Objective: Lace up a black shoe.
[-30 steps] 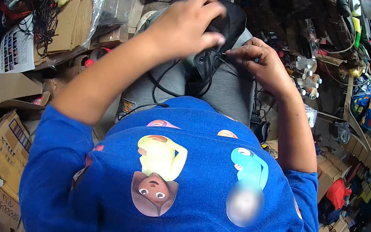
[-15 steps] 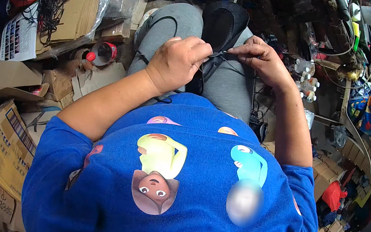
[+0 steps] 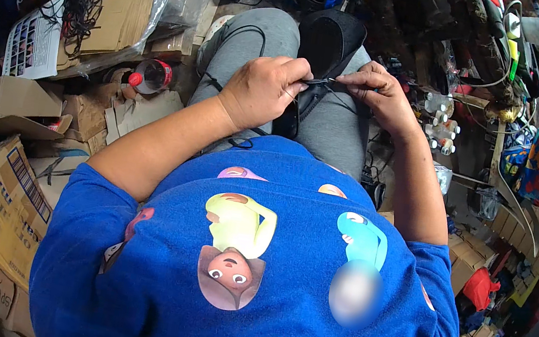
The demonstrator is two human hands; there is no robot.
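The left hand (image 3: 263, 91) and the right hand (image 3: 381, 94) pinch a black shoelace (image 3: 319, 80) over the black shoe (image 3: 330, 41) between the thighs (image 3: 242, 46); lacing seems begun but unfinished, a long part lying loose.

The rounded shoe (image 3: 330, 44) was black, fabric trousers (image 3: 256, 32) grey, short-sleeved cloth shirt (image 3: 164, 243) blue with yellow and turquoise figures (image 3: 242, 224).

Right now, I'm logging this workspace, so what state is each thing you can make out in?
Left hand: grip closed on the lace
Right hand: grip pinched on the lace
Lace: spanning the fingertips, loose elsewhere
Shoe: lacing mostly hidden
Red-capped bottle: closed
Carton: flaps open
Cords: tangled
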